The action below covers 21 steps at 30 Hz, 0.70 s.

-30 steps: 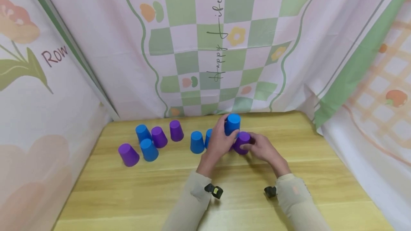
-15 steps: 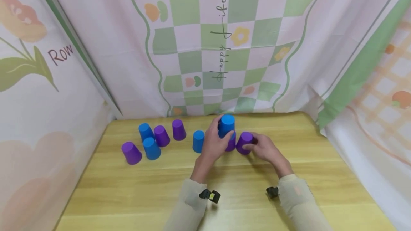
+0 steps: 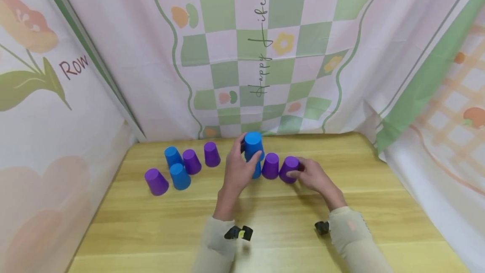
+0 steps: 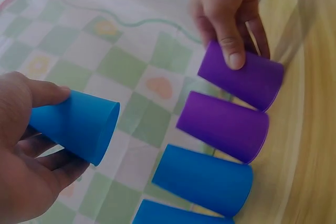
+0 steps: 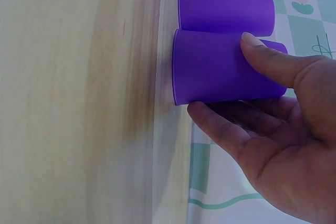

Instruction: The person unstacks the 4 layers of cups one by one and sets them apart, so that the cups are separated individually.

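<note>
An upside-down blue cup (image 3: 253,144) is in my left hand (image 3: 236,169), held in the air by thumb and fingers. In the left wrist view, this raised blue cup (image 4: 79,124) is apart from the row of cups. That row stands mouth down: a blue cup (image 4: 178,214), another blue cup (image 4: 202,179), a purple cup (image 4: 223,127) and an end purple cup (image 4: 241,77). My right hand (image 3: 312,176) holds the end purple cup (image 5: 226,69) between thumb and fingers, its rim at the table. In the head view my left hand hides the leftmost blue cup.
To the left on the wooden table (image 3: 170,231) is a loose group of upturned cups: a purple cup (image 3: 156,182), a blue cup (image 3: 179,176), a blue cup (image 3: 173,157), a purple cup (image 3: 192,162) and a purple cup (image 3: 212,154). A patterned curtain (image 3: 242,62) hangs behind.
My left hand has moved left with the raised blue cup, from above the purple cups to above the blue ones. The right hand stays on the end purple cup.
</note>
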{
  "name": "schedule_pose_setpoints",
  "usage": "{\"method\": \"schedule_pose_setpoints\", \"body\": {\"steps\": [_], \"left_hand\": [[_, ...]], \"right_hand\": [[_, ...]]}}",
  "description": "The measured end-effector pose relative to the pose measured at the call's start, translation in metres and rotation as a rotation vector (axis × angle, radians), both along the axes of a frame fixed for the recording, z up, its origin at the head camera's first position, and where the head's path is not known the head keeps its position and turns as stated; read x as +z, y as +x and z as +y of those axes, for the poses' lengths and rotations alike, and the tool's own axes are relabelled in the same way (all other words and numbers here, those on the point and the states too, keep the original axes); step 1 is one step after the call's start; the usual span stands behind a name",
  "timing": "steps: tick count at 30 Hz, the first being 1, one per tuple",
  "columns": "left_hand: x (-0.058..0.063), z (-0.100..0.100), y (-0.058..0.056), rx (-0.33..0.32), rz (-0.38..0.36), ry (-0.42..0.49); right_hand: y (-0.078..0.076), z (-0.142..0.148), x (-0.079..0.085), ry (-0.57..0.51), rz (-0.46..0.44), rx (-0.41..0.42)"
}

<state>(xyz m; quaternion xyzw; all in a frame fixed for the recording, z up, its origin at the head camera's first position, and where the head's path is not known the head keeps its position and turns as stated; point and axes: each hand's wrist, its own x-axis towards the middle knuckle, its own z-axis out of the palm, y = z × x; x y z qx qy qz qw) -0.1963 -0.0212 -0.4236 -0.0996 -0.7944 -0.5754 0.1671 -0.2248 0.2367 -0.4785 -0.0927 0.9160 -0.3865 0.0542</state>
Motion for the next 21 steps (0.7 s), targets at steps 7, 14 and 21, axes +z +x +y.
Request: {"method": "schedule_pose_setpoints", "body": {"steps": [7, 14, 21], "left_hand": [[0.0, -0.023, 0.004, 0.073, 0.008, 0.061], [-0.001, -0.042, 0.007, 0.125, -0.002, 0.094], [0.001, -0.055, 0.007, 0.152, -0.02, 0.117]], "right_hand": [[-0.001, 0.002, -0.001, -0.01, -0.002, 0.004], [0.0, 0.002, -0.001, -0.006, -0.019, -0.002], [-0.001, 0.002, 0.0, -0.01, -0.016, 0.003]]}}
